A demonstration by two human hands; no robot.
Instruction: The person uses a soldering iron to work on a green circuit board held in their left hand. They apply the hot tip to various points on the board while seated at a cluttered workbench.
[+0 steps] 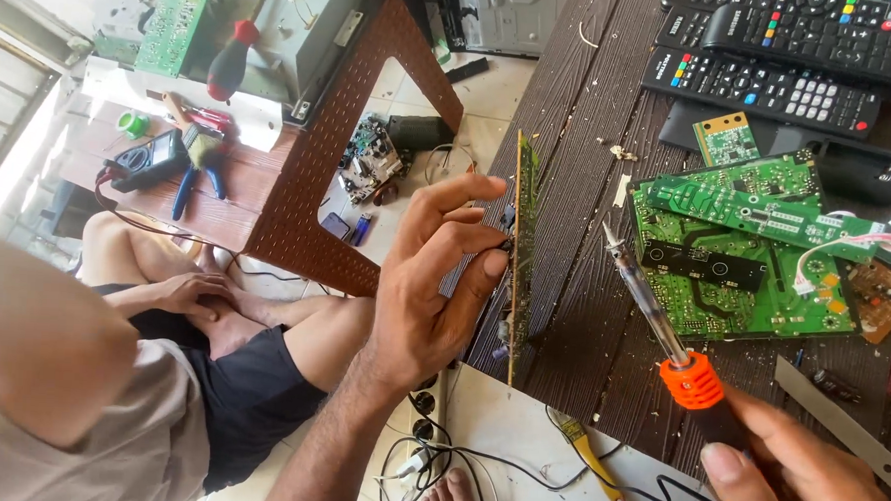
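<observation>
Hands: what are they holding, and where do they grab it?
The left hand pinches a green circuit board, stood on edge, by its long side. The right hand grips a soldering iron by its dark handle, just behind the orange collar.

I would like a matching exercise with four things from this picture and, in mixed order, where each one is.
Things:
1. soldering iron
2. upright circuit board
3. remote controls
4. blue-handled pliers

Places:
A. far edge of the dark table
B. in the right hand
C. on the reddish bench
D. held on edge by the left hand

Pairs: 1-B, 2-D, 3-A, 4-C
</observation>
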